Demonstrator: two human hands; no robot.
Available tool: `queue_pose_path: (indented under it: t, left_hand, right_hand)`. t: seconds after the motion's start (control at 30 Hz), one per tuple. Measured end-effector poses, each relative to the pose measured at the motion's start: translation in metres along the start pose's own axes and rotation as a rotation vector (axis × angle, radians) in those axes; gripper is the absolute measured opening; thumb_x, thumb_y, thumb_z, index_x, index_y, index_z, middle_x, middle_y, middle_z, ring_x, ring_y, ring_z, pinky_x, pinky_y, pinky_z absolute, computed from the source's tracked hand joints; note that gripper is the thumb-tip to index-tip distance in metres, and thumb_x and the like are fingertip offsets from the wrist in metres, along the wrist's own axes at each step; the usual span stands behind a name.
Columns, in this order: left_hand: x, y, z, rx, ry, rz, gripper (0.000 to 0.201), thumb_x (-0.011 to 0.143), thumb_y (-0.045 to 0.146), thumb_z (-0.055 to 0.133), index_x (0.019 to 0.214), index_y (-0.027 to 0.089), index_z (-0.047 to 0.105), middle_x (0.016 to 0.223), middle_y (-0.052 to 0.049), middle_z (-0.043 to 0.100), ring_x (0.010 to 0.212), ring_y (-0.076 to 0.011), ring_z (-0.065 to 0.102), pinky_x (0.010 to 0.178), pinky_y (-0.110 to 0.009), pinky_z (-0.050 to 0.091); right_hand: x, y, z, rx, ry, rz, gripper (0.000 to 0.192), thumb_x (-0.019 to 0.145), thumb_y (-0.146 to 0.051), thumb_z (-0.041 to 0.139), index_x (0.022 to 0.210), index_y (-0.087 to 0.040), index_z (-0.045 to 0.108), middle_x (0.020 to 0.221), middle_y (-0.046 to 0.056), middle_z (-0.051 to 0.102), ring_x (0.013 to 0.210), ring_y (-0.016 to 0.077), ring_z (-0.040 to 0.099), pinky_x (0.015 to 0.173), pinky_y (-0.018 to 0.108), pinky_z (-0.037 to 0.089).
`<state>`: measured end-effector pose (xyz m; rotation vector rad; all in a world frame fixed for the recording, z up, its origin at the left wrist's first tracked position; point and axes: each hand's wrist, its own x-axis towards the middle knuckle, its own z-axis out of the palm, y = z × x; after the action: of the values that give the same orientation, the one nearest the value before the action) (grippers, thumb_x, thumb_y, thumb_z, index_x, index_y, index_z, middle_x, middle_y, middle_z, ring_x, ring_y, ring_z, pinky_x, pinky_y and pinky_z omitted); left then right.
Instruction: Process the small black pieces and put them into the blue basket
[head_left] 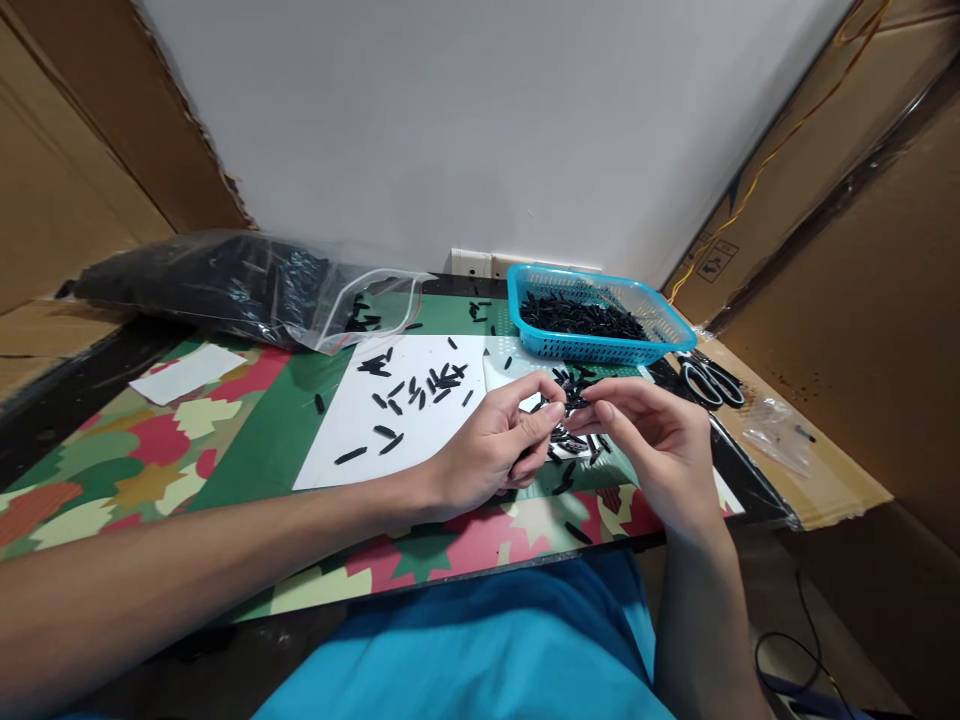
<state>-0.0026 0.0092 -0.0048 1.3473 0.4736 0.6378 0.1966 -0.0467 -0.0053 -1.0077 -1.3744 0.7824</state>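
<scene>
Left hand and right hand meet fingertip to fingertip above the surface, both pinched narrow on one small black piece held between them. More black pieces lie loose on a white sheet just left of the left hand (others sit under the hands, partly hidden). Beyond the right hand stands a blue basket of pieces, scissors to its right; a clear bag lies beyond the left hand.
</scene>
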Motion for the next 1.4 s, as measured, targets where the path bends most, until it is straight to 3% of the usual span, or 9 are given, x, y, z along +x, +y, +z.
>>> queue_pose_path:
  t: [0.9,1.1,1.4]
  left_hand:
    - [0.0,0.001,0.001,-0.002,-0.017,0.018,0.023,0.11,0.047,0.052,0.105,0.025,0.047,0.048,0.012,0.045,0.039,-0.0068,0.033,0.042,-0.014,0.028]
    - [0.0,0.002,0.002,0.004,-0.02,0.0,0.023,0.11,0.047,0.05,0.104,0.025,0.047,0.05,0.012,0.046,0.04,-0.0069,0.031,0.042,-0.014,0.029]
    - [-0.001,0.001,0.001,-0.09,-0.011,-0.02,0.024,0.107,0.05,0.053,0.104,0.027,0.045,0.05,0.012,0.043,0.041,-0.0073,0.03,0.04,-0.012,0.029]
  right_hand:
    - [0.0,0.0,0.003,0.027,-0.02,-0.003,0.005,0.096,-0.024,0.081,0.1,-0.021,0.081,0.086,0.003,0.085,0.078,0.02,0.084,0.075,0.028,0.07]
    - [0.0,-0.007,0.004,-0.05,0.04,-0.079,0.002,0.097,-0.022,0.079,0.098,-0.023,0.08,0.082,0.001,0.082,0.074,0.0175,0.081,0.071,0.026,0.066]
    - [0.005,-0.012,0.009,-0.295,-0.044,-0.218,0.007,0.101,-0.019,0.07,0.102,-0.023,0.076,0.088,0.002,0.078,0.079,0.0171,0.076,0.074,0.028,0.062]
